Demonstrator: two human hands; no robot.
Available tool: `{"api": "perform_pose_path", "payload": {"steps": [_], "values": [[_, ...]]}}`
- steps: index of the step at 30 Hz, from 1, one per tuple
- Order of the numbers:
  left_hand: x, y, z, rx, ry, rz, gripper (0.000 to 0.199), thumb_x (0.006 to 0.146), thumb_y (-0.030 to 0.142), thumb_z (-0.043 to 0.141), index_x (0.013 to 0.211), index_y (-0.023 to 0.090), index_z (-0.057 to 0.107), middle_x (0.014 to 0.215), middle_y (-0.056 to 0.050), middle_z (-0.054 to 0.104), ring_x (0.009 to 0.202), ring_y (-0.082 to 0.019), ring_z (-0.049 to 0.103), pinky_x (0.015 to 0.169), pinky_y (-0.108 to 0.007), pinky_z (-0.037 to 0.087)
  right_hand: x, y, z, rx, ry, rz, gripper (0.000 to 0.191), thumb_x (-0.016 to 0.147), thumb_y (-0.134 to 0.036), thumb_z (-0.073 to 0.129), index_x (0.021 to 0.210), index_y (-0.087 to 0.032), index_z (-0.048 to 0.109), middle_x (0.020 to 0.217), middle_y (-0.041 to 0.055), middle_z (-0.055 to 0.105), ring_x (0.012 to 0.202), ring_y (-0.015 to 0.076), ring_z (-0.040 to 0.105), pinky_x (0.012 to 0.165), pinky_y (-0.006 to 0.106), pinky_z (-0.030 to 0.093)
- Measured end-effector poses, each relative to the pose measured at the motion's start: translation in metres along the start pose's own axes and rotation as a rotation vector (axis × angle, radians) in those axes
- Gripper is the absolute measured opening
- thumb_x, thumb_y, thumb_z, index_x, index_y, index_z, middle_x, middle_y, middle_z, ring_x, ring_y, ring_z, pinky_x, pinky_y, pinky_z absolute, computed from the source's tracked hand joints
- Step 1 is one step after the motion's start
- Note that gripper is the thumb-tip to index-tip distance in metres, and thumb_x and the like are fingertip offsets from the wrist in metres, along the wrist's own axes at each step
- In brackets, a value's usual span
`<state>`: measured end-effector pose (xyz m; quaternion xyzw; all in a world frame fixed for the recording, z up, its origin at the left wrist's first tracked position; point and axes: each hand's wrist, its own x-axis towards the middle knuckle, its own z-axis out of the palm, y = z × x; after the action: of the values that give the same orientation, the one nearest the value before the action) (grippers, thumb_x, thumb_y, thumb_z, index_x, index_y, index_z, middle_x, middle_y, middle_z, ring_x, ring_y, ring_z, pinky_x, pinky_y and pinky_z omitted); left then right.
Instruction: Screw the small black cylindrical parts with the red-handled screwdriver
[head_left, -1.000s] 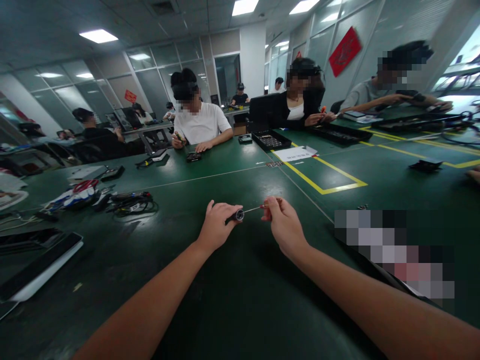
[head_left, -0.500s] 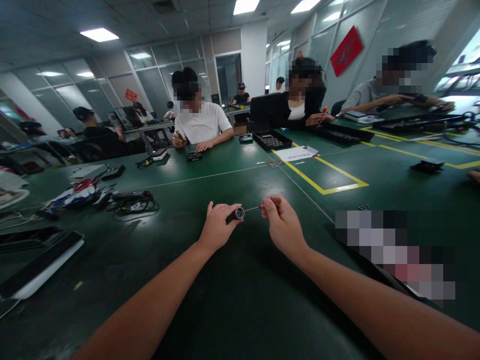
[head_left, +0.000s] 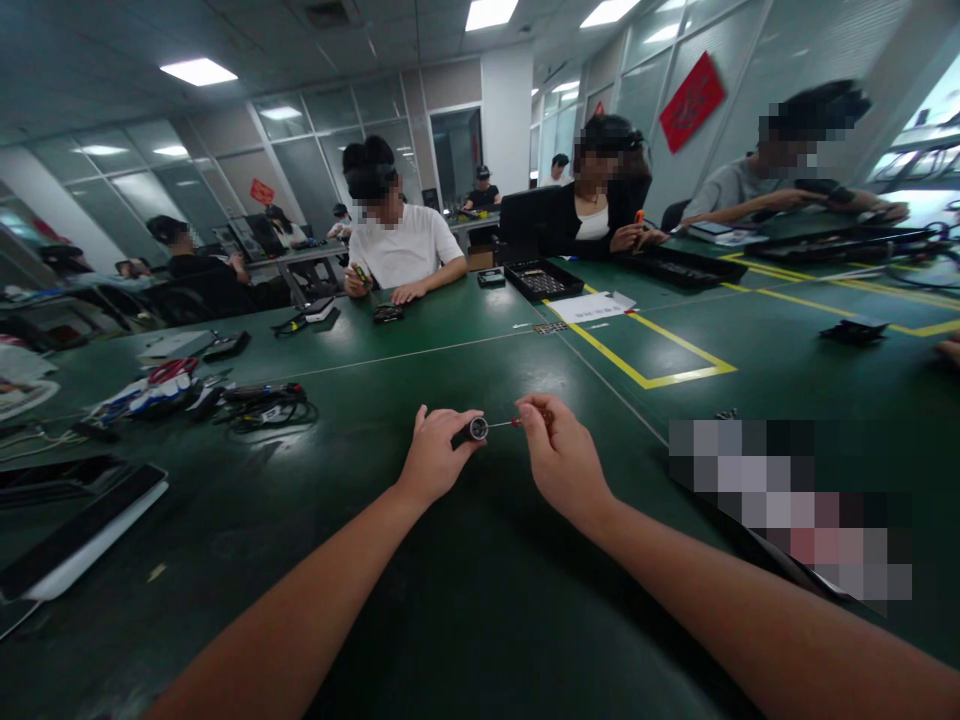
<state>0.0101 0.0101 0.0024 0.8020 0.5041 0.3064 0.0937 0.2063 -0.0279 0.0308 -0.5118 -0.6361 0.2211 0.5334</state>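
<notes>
Between thumb and fingers, my left hand (head_left: 436, 452) grips a small black cylindrical part (head_left: 477, 428), its round open end turned toward me. My right hand (head_left: 564, 448) is closed on the handle of a thin screwdriver (head_left: 517, 422). The screwdriver's metal shaft points left and reaches the side of the cylinder; whether the tip sits in a screw is too small to tell. Both hands are just above the green table (head_left: 450, 600), and my right fingers hide most of the handle.
Tangled cables (head_left: 270, 405) and a black-and-white device (head_left: 97, 540) lie to the left. At right is a blurred-out phone-like object (head_left: 795, 510). Yellow tape (head_left: 690, 378) marks the table beyond my hands. Several people sit across it, near black trays (head_left: 544, 278).
My right hand has shifted slightly left and turned a little, bringing the screwdriver handle closer to the cylinder. My left hand has barely moved.
</notes>
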Motion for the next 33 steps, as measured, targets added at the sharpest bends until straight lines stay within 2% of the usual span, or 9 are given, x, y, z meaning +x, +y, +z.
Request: {"api": "perform_pose_path", "payload": {"steps": [5,12,20,28,33], "values": [[0.0006,-0.0021,-0.0005,-0.004,0.055,-0.047,0.034,0.091,0.027,0.073,0.124,0.031,0.065,0.119,-0.001,0.069,0.116,-0.024,0.06,0.12,-0.062,0.022,0.001,0.0072,0.0022,0.029,-0.018,0.017,0.022,0.097,-0.035,0.043,0.11,-0.02,0.055,0.084,0.0042,0.067,0.07,0.0199,0.062,0.066,0.033,0.045],[0.0009,0.0023,-0.0023,0.002,0.043,-0.047,0.033,0.09,0.025,0.072,0.122,0.03,0.066,0.117,-0.002,0.07,0.114,-0.025,0.06,0.12,-0.062,0.021,0.0048,0.0038,-0.002,-0.012,-0.067,0.073,0.024,0.096,-0.045,0.051,0.095,-0.023,0.06,0.073,0.0004,0.065,0.063,0.0183,0.06,0.059,0.031,0.042],[0.0009,-0.0003,-0.0015,0.016,0.032,-0.052,0.033,0.091,0.026,0.072,0.123,0.031,0.066,0.12,-0.002,0.069,0.115,-0.025,0.06,0.119,-0.063,0.022,0.0026,0.0035,0.0005,-0.037,-0.081,0.038,0.017,0.093,-0.037,0.058,0.103,-0.022,0.058,0.071,-0.0002,0.064,0.062,0.0188,0.06,0.061,0.032,0.042],[0.0013,0.0011,-0.0037,0.002,0.052,-0.069,0.034,0.09,0.024,0.072,0.123,0.03,0.066,0.118,-0.002,0.069,0.114,-0.025,0.06,0.12,-0.061,0.022,0.0014,0.0036,0.0008,0.004,-0.085,0.045,0.021,0.099,-0.038,0.045,0.104,-0.022,0.057,0.079,0.0019,0.065,0.066,0.0184,0.06,0.062,0.032,0.042],[0.0015,0.0013,-0.0035,0.0,0.057,-0.06,0.032,0.091,0.025,0.071,0.123,0.03,0.066,0.118,-0.003,0.069,0.114,-0.025,0.06,0.12,-0.061,0.021,0.0014,0.0055,0.0006,0.066,-0.067,0.065,0.033,0.104,-0.043,0.034,0.108,-0.022,0.059,0.072,-0.0001,0.061,0.062,0.0176,0.057,0.059,0.031,0.042]]}}
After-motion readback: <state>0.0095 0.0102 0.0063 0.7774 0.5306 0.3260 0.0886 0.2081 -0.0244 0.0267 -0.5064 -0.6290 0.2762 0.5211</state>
